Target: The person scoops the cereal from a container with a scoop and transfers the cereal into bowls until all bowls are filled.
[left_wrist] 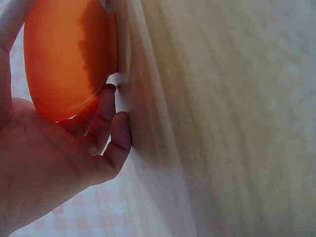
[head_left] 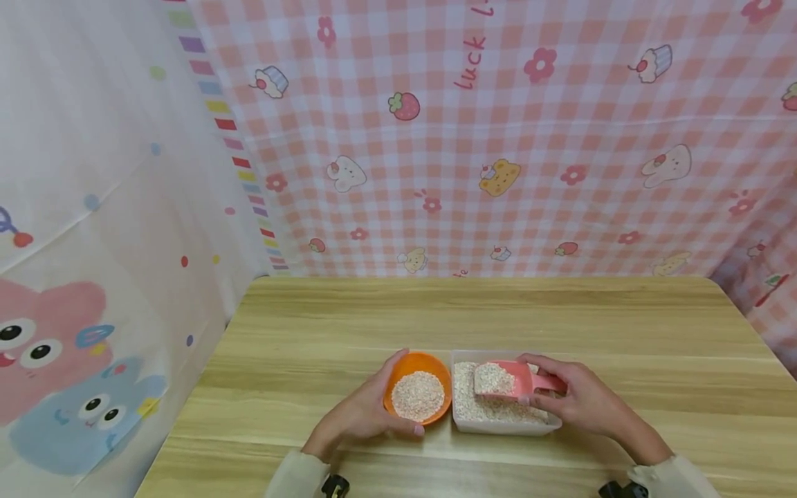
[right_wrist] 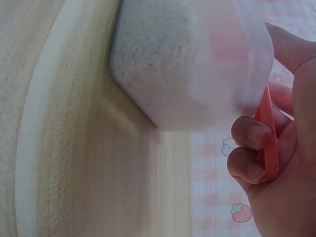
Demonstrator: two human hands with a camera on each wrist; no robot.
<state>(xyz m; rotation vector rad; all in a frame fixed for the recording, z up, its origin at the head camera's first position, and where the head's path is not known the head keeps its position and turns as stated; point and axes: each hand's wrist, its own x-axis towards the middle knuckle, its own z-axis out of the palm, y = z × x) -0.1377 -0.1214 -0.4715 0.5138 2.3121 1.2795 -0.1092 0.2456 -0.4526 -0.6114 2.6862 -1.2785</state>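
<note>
Noted plain orange on bowl, coral-pink on scoop, cloudy white on tub, pale beige on flakes. Recorded streaky yellow-brown wood grain on table, cream on sleeves. Logged pink-and-white gingham with strawberry, flower and cupcake motifs on back cloth, scattered coloured dots on white side cloth.

Smooth plastic on the orange bowl, glowing translucent; tub frosted plastic, pink scoop smooth plastic too; flakes rough & matt; tabletop wood-grain w/ slight sheen, backdrop matt printed cloth.
</note>
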